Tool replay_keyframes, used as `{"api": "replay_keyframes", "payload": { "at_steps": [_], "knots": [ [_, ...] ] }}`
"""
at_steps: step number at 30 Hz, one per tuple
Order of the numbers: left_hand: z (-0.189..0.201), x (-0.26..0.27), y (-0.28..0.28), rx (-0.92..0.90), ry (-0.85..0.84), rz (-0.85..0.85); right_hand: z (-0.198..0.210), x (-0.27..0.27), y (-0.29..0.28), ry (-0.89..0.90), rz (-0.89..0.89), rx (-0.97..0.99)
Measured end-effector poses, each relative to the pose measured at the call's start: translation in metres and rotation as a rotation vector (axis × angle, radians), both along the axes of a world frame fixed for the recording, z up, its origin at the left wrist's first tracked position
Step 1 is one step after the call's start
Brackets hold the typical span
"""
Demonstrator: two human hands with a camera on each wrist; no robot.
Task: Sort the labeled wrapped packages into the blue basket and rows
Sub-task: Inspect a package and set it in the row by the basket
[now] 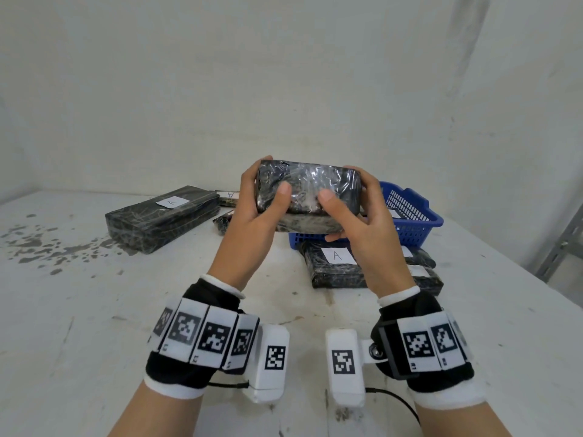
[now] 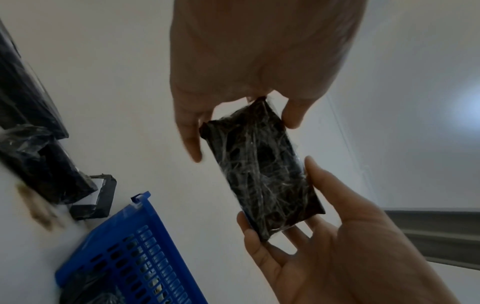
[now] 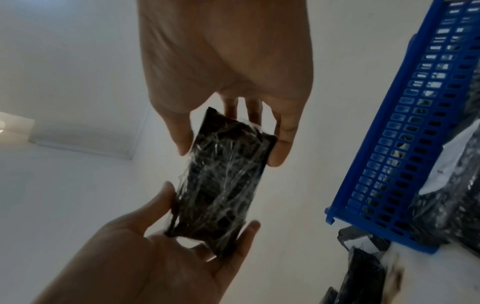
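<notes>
A black film-wrapped package (image 1: 307, 192) is held up above the table between both hands, long side level. My left hand (image 1: 268, 184) grips its left end, thumb on the near face. My right hand (image 1: 347, 200) grips the right end the same way. No label shows on the faces I see. The left wrist view shows the package (image 2: 259, 170) between the left hand (image 2: 233, 123) above and the right hand (image 2: 311, 216) below. In the right wrist view the package (image 3: 223, 185) sits likewise. The blue basket (image 1: 410, 205) stands behind the right hand, with wrapped packages inside.
A long package labeled A (image 1: 164, 219) lies at the left rear, a smaller one (image 1: 228, 197) behind it. Another A package (image 1: 337, 263) lies before the basket, more packages (image 1: 422, 272) to its right. The white table (image 1: 94, 310) is stained. A metal rack (image 1: 561, 244) stands right.
</notes>
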State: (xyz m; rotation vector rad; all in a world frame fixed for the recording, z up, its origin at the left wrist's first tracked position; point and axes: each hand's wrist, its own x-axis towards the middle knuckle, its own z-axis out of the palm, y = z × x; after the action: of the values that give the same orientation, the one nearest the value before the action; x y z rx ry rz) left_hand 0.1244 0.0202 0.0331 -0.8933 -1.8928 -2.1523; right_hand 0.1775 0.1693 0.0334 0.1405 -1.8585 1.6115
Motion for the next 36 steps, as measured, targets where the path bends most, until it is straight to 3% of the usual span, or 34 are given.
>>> {"api": "replay_keyframes", "payload": {
  "at_steps": [9, 15, 23, 31, 36],
  "knots": [
    [0.005, 0.000, -0.003, 0.101, -0.098, -0.001, 0.001, -0.003, 0.007, 0.003, 0.093, -0.103],
    [0.003, -0.001, -0.001, 0.045, -0.062, 0.012, 0.001, -0.004, 0.006, -0.030, 0.062, -0.133],
    [0.000, 0.002, 0.001, 0.024, 0.012, 0.011, -0.003, -0.004, -0.002, -0.006, -0.007, -0.040],
    [0.004, 0.006, -0.002, -0.092, -0.112, 0.045, -0.003, -0.003, -0.001, 0.046, -0.003, 0.086],
    [0.009, 0.006, -0.002, 0.125, -0.182, -0.003, -0.002, 0.000, 0.002, 0.018, -0.086, 0.188]
  ]
}}
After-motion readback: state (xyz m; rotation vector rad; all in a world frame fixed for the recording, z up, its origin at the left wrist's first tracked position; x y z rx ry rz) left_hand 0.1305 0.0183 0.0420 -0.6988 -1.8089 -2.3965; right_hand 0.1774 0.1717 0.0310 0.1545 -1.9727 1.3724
